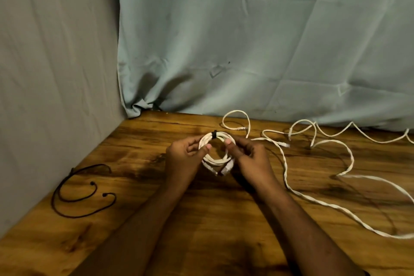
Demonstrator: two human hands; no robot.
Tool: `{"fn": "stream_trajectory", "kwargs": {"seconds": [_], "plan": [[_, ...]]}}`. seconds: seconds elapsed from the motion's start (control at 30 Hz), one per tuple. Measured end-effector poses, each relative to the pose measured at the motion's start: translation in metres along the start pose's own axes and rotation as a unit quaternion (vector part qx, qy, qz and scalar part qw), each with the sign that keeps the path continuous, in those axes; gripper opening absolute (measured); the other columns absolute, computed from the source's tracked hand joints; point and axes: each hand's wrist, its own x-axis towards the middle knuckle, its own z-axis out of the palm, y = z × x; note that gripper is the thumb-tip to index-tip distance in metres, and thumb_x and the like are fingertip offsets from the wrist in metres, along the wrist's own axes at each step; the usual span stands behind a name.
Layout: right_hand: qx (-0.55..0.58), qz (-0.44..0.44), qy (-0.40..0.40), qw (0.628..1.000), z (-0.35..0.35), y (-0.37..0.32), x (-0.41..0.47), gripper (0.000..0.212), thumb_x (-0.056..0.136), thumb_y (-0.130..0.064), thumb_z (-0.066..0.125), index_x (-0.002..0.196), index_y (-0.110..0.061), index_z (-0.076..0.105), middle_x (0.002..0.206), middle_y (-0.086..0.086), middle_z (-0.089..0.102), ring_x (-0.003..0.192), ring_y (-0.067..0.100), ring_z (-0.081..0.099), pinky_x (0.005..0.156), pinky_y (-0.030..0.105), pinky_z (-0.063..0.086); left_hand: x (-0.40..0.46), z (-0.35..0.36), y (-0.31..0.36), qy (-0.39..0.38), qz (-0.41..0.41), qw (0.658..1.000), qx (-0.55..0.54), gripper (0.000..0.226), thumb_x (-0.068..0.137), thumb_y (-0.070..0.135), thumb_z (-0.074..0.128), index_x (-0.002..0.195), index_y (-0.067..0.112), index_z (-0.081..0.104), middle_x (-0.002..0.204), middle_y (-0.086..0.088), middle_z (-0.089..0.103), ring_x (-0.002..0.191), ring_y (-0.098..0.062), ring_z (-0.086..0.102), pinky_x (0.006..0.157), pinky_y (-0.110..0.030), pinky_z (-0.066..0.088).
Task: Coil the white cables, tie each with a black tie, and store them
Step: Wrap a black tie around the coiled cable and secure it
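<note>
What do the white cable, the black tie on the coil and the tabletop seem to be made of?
Coiled white cable: looks braided or twisted, matte, probably fabric-sheathed. Black tie: a flat matte band, maybe hook-and-loop or plastic; too small to tell. Tabletop: wood with visible grain and knots, lightly glossy.

We have one view only, a wide-angle camera worn on the head, so nothing is shared with a second angle. We look forward and down across a wooden table [224, 231], close in: both forearms rise from the bottom edge and meet at centre frame. The table fills the lower half, its far edge running across the middle. Ahead, the upper half is draped cloth [268, 40], with a grey wall [56, 63] on the left. Straight lines bow toward the frame edges.
</note>
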Motion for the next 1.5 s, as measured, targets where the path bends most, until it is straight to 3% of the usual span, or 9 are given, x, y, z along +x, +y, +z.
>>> {"fn": "stream_trajectory", "kwargs": {"seconds": [0.13, 0.3, 0.4, 0.7, 0.83, 0.97, 1.07, 1.33, 1.5], "plan": [[0.038, 0.037, -0.036, 0.998, 0.002, 0.003, 0.003, 0.021, 0.102, -0.02, 0.063, 0.117, -0.016, 0.076, 0.106, 0.002, 0.081, 0.099, 0.023, 0.077, 0.088, 0.049, 0.063, 0.002, -0.004, -0.002, 0.044, 0.03, 0.997, 0.048, 0.027, 0.087, 0.011, 0.076, 0.114, 0.013, 0.074, 0.099, 0.005, 0.077, 0.081, 0.003, 0.072, 0.071, -0.02, 0.06], [-0.016, 0.017, 0.008, 1.0, 0.0, 0.014, 0.002, 0.015, 0.1, -0.011, 0.066, 0.1, -0.019, 0.079, 0.088, 0.005, 0.081, 0.083, 0.021, 0.078, 0.075, 0.034, 0.064, -0.001, 0.0, -0.003, 0.008, 0.065, 0.995, 0.077, 0.025, 0.09, 0.015, 0.073, 0.114, 0.017, 0.075, 0.098, 0.005, 0.078, 0.086, -0.002, 0.074, 0.076, -0.025, 0.06], [-0.032, 0.018, 0.023, 0.999, -0.002, 0.019, 0.003, 0.017, 0.102, -0.009, 0.062, 0.101, -0.011, 0.08, 0.084, 0.009, 0.08, 0.081, 0.023, 0.078, 0.076, 0.039, 0.065, -0.006, 0.005, 0.001, -0.011, 0.082, 0.995, 0.059, 0.028, 0.089, 0.013, 0.074, 0.117, 0.014, 0.074, 0.103, 0.005, 0.077, 0.089, -0.002, 0.074, 0.075, -0.02, 0.059], [0.053, 0.053, -0.004, 0.997, 0.002, 0.01, 0.002, 0.024, 0.098, -0.014, 0.068, 0.121, -0.018, 0.073, 0.102, 0.002, 0.081, 0.093, 0.018, 0.079, 0.078, 0.036, 0.064, 0.002, -0.001, 0.0, 0.026, 0.014, 0.999, -0.036, 0.042, 0.079, 0.01, 0.083, 0.119, 0.009, 0.072, 0.104, -0.003, 0.078, 0.093, -0.014, 0.076, 0.079, -0.033, 0.062], [0.111, 0.058, 0.042, 0.991, -0.001, 0.007, -0.002, 0.033, 0.089, -0.006, 0.077, 0.119, -0.015, 0.066, 0.101, 0.009, 0.081, 0.093, 0.026, 0.079, 0.079, 0.047, 0.065, 0.001, -0.003, 0.003, 0.034, -0.034, 0.997, -0.054, 0.037, 0.076, 0.013, 0.085, 0.111, 0.007, 0.074, 0.098, -0.006, 0.078, 0.088, -0.016, 0.076, 0.078, -0.036, 0.063], [0.127, 0.07, 0.094, 0.985, -0.005, 0.001, -0.009, 0.023, 0.087, -0.006, 0.08, 0.107, -0.001, 0.069, 0.095, 0.013, 0.081, 0.089, 0.031, 0.079, 0.073, 0.045, 0.065, -0.006, -0.005, 0.007, -0.003, -0.105, 0.991, -0.089, 0.03, 0.083, 0.01, 0.079, 0.112, 0.005, 0.074, 0.096, -0.01, 0.078, 0.088, -0.023, 0.077, 0.081, -0.045, 0.062], [0.085, 0.053, 0.123, 0.987, -0.017, -0.008, -0.02, 0.009, 0.089, -0.006, 0.078, 0.096, -0.001, 0.076, 0.089, 0.015, 0.08, 0.08, 0.03, 0.077, 0.065, 0.039, 0.063, -0.023, 0.001, 0.017, -0.031, -0.098, 0.99, -0.096, 0.029, 0.089, 0.008, 0.072, 0.116, 0.0, 0.071, 0.103, -0.017, 0.076, 0.093, -0.025, 0.075, 0.08, -0.035, 0.062], [-0.09, -0.028, 0.177, 0.98, -0.126, -0.071, -0.108, 0.028, 0.097, 0.009, 0.059, 0.113, -0.004, 0.078, 0.11, 0.014, 0.078, 0.099, 0.028, 0.075, 0.088, 0.047, 0.062, -0.102, 0.068, 0.094, -0.143, -0.07, 0.977, -0.139, 0.041, 0.073, 0.032, 0.082, 0.108, 0.012, 0.078, 0.104, -0.006, 0.078, 0.104, -0.029, 0.072, 0.099, -0.053, 0.053], [-0.104, -0.018, 0.25, 0.963, -0.223, -0.122, -0.225, 0.025, 0.101, 0.002, 0.06, 0.122, 0.003, 0.072, 0.113, 0.02, 0.075, 0.083, 0.02, 0.074, 0.073, 0.032, 0.065, -0.182, 0.15, 0.152, -0.25, -0.053, 0.953, -0.164, 0.023, 0.084, 0.015, 0.078, 0.107, 0.012, 0.077, 0.094, -0.001, 0.078, 0.085, -0.01, 0.072, 0.084, -0.028, 0.058]]}}
